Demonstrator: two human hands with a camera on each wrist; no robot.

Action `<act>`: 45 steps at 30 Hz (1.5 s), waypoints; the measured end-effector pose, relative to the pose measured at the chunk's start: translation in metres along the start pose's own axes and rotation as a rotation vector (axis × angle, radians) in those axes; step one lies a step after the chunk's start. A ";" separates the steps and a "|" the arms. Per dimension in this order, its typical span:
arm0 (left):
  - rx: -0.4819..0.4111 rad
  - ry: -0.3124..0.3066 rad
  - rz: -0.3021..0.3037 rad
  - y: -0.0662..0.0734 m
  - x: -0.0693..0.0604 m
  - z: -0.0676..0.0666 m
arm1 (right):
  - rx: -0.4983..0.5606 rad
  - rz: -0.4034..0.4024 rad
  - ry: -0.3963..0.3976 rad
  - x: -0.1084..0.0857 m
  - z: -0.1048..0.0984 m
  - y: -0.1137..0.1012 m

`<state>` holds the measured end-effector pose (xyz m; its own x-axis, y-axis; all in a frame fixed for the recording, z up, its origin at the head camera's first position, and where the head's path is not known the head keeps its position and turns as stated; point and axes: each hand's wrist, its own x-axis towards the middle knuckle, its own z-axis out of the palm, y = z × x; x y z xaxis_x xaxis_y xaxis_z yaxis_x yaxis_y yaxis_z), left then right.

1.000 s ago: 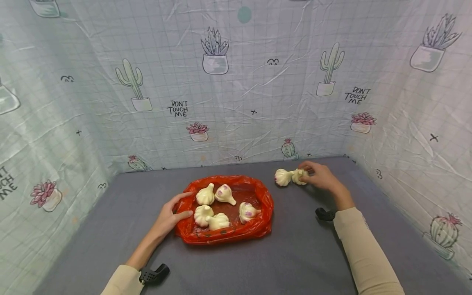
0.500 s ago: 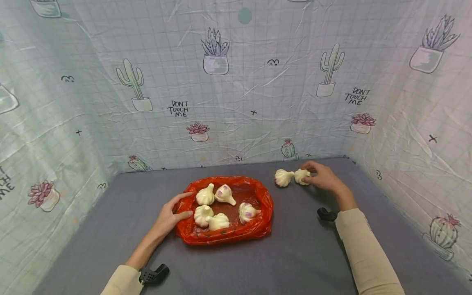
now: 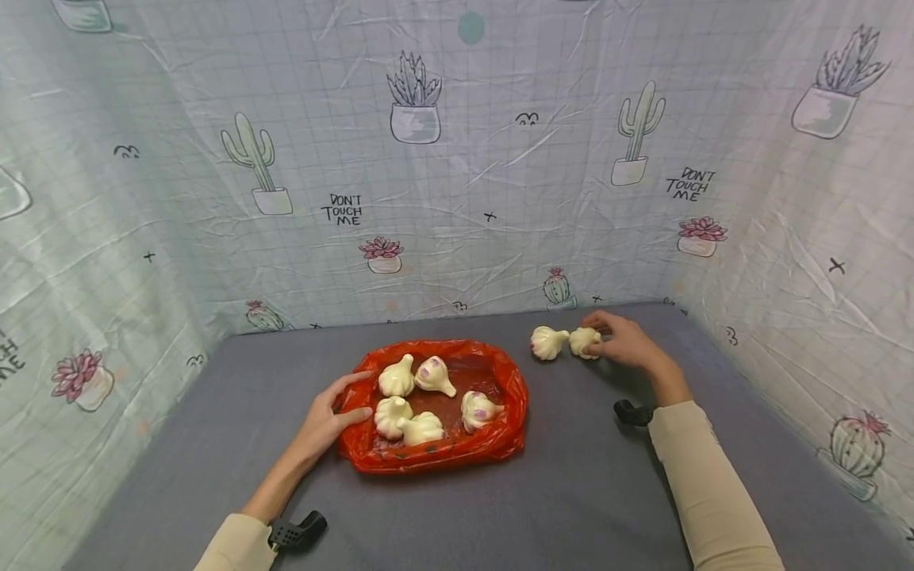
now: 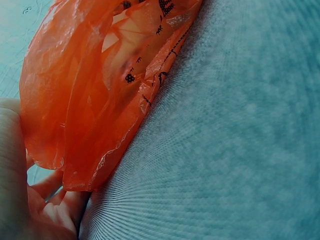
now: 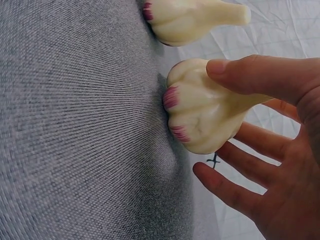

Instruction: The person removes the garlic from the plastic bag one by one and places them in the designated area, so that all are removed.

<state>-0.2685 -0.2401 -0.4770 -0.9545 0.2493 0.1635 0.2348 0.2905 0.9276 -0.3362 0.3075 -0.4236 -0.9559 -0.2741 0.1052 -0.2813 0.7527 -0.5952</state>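
A red plastic bag (image 3: 400, 461), opened wide with its rim spread, lies on the table with several garlic bulbs (image 3: 421, 429) inside. My left hand (image 3: 328, 416) holds the left side of the bag, thumb and fingers spread at its rim. In the left wrist view the orange-looking bag (image 4: 95, 100) hides part of the fingers. To the right of the bag, my right hand (image 3: 628, 342) holds a garlic bulb (image 5: 200, 110) between thumb and fingers, its base on or close to the cloth. Just left of it lies another garlic bulb (image 3: 547, 343).
Grey cloth (image 3: 457, 515) covers the table. A pale curtain (image 3: 457, 182) printed with potted plants hangs behind it and along both sides, close to the right hand's garlic. Dark wrist cameras (image 3: 298, 530) sit on both wrists.
My right hand has moved slightly right with its garlic bulb, opening a small gap from the neighbouring bulb. The left hand and the bag have stayed put.
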 end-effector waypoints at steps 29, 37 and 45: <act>0.013 -0.002 -0.006 -0.001 0.000 0.001 | -0.040 0.049 0.032 -0.009 -0.022 -0.030; -0.001 0.002 -0.009 0.000 0.000 0.000 | -0.011 0.001 0.045 -0.009 -0.028 -0.048; -0.006 0.002 -0.007 -0.001 0.001 0.000 | -0.007 -0.073 0.047 -0.008 -0.027 -0.067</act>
<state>-0.2697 -0.2401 -0.4779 -0.9565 0.2455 0.1573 0.2266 0.2864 0.9309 -0.3117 0.2754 -0.3633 -0.9356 -0.3003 0.1854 -0.3510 0.7360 -0.5789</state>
